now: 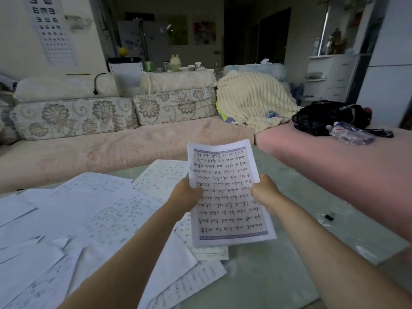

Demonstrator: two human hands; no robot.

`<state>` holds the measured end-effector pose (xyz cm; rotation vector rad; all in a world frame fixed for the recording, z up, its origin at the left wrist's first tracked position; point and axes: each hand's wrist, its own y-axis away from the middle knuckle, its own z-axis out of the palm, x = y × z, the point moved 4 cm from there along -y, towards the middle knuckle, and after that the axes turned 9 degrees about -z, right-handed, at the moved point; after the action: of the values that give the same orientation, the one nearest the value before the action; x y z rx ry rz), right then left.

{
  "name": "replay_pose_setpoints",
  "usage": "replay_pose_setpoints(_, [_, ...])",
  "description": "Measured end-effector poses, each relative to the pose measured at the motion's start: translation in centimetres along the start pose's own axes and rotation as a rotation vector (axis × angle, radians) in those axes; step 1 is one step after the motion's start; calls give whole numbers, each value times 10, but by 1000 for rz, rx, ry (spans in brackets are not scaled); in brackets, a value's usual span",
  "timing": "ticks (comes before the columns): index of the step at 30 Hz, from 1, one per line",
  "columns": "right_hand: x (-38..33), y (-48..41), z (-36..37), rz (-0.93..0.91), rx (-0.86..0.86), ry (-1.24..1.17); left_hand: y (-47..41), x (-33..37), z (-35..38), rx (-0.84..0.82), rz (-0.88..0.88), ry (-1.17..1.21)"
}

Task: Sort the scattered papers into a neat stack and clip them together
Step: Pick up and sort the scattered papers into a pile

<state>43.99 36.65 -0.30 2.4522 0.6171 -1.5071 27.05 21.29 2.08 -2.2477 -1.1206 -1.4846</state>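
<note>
The left hand (186, 194) and right hand (264, 190) each pinch one long side of the written sheet (229, 197), held mid-frame with its long way pointing away, while the loose papers (89, 219) lie on the bench (289, 253) at lower left, nearer the left hand.

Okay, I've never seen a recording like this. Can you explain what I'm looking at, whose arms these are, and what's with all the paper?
There is no machine here: a person wears a camera on the head, looking forward and down, so the arms are their own. The left hand and right hand grip a handwritten page by its side edges, above the table. Scattered on it, mostly to the left, lie loose papers. A small black object, probably the clip, lies to the right. A sofa stands behind.
</note>
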Motion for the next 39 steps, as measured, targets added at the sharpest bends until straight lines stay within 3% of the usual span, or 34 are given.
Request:
replay_pose_setpoints(7, [69,-37,-49,98,41,136,-48,9,96,-98,-90,-14])
replay_pose_setpoints(12, [95,-48,-54,136,29,245,-70,9,135,-58,-67,-243])
replay_pose_setpoints(19, [89,-35,-54,-34,-94,773,-72,2,132,43,-42,-594])
replay_pose_setpoints(24, [66,-26,-48,-149,-104,918,-65,3,97,98,97,-468])
replay_pose_setpoints(27, [29,-25,-23,-296,-87,818,-65,0,64,141,184,-469])
replay_pose_setpoints(33, [-19,-31,65,-393,-356,489,-86,-33,5,76,247,-720])
replay_pose_setpoints(36, [-25,-43,95,-392,-406,490,-99,-51,-16,53,226,-851])
replay_pose_setpoints(39, [-23,-58,118,-418,-479,642,-112,-69,-34,76,152,-1023])
